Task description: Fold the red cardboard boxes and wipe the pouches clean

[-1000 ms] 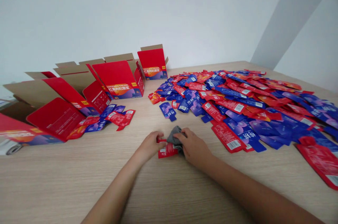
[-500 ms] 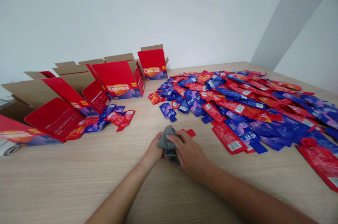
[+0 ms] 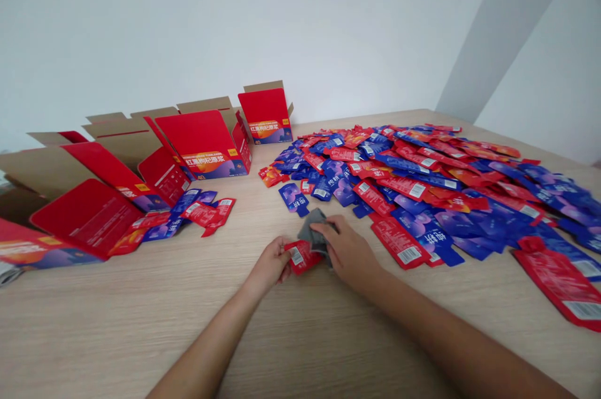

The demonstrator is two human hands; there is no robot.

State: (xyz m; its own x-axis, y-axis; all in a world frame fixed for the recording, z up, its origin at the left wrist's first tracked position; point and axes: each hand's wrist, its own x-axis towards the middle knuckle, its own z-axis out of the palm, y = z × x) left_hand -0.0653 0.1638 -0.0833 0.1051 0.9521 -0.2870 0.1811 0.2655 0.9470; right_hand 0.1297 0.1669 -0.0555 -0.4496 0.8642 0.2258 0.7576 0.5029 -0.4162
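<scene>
My left hand (image 3: 273,262) pinches one end of a red pouch (image 3: 303,257) with a white barcode label. A folded grey cloth (image 3: 312,228) is gripped in my right hand (image 3: 345,245) and lies against the pouch's right part, covering it. Both hands are low over the middle of the table. Beyond them a single blue pouch (image 3: 294,198) lies flat at the near left edge of a large pile of red and blue pouches (image 3: 399,176).
Open red cartons (image 3: 204,145) with raised flaps stand along the left, and another carton (image 3: 265,116) is farther back by the wall. A small heap of pouches (image 3: 176,217) lies before the left cartons. One large red pouch (image 3: 558,280) rests at the right.
The cloth has slid right and away from my left hand, uncovering the red pouch's left end. My right hand has shifted slightly right with it. The view has turned slightly.
</scene>
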